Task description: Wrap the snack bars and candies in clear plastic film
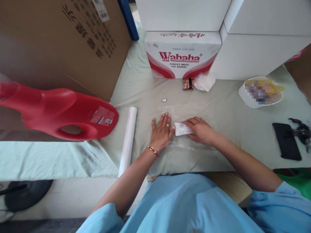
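A clear plastic bag (187, 145) lies flat on the grey-green cloth of the table (218, 103). My left hand (161, 131) rests flat on the bag's left part, fingers spread, a ring on one finger and a red bead bracelet at the wrist. My right hand (200, 129) lies on the bag just to the right, its fingers pressing on a small white label (181, 128) with a barcode. The two hands almost touch at the label.
A white roll (128, 139) lies left of my hands. A red jug (60, 111) lies on its side before a brown carton (60, 42). A Wahaha box (182, 55), a small brown packet (188, 84), crumpled plastic (204, 81), a white bowl (261, 92) and a black phone (286, 140) are around.
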{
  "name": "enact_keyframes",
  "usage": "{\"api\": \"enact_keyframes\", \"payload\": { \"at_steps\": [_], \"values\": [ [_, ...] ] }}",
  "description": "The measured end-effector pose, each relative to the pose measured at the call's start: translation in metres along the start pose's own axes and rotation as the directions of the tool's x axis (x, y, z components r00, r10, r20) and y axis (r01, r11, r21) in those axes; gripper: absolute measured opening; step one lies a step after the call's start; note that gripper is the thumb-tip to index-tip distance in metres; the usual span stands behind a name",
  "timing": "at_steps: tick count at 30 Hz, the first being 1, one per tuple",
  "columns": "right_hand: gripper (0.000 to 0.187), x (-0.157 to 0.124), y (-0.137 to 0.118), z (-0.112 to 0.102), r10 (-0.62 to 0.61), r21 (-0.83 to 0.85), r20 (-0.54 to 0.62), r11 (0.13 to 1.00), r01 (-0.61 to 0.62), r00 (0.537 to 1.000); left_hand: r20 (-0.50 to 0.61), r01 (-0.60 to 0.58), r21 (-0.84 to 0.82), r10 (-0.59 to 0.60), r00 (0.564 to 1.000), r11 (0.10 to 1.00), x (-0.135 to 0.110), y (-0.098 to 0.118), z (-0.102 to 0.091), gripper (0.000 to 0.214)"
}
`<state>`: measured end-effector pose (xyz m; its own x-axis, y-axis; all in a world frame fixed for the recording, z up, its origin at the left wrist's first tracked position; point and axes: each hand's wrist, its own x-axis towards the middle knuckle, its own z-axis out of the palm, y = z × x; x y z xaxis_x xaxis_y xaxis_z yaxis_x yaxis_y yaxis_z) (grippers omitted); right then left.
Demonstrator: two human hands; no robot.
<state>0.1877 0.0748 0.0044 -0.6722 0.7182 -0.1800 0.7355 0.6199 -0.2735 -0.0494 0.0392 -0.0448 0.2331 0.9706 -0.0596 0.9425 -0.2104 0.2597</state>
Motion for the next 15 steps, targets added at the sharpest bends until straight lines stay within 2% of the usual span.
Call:
{"api": "enact_keyframes", "payload": {
  "at_steps": [5, 9, 12, 15],
  "values": [
    [0.057, -0.001, -0.001, 0.004, -0.024, 0.030, -0.010, 0.999, 0.024, 1.000, 0.004, 0.015, -0.002, -0.015, 1.000, 1.000, 0.000, 0.001, -0.001, 0.067],
    [0.064, -0.003, 0.006, 0.011, -0.045, 0.107, -0.027, 0.993, 0.048, 0.999, -0.019, 0.020, -0.019, -0.020, 1.000, 1.000, 0.001, 0.001, -0.001, 0.066],
    [0.060, -0.015, 0.012, 0.011, -0.049, 0.191, -0.125, 0.979, 0.072, 0.991, -0.050, 0.034, -0.057, -0.037, 0.998, 0.998, 0.000, -0.004, -0.002, 0.064],
    [0.048, -0.047, 0.015, 0.007, -0.010, 0.321, -0.280, 0.942, 0.103, 0.960, -0.126, 0.051, -0.105, -0.064, 0.990, 0.993, -0.010, -0.015, -0.006, 0.059]
  ]
}}
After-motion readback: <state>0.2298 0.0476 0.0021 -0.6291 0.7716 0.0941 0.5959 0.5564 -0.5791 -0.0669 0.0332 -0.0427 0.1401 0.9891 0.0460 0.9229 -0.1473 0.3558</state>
